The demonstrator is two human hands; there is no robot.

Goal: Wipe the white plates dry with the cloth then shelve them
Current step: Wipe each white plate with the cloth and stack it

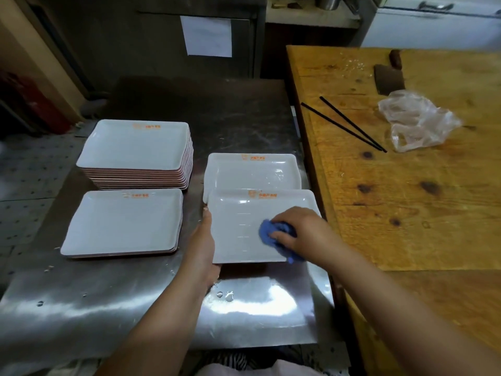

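Presently a white plate is held just above the steel bench, its long axis running away from the person. Its left edge is gripped by the left hand, while a blue cloth is pressed onto its near right part by the curled right hand. Beyond it a wet plate lies; left of it two stacks are set.

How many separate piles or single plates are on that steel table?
4: a tall stack at far left, a low stack nearer, a plate at right, and the held plate overlapping it. More may lie hidden beneath.
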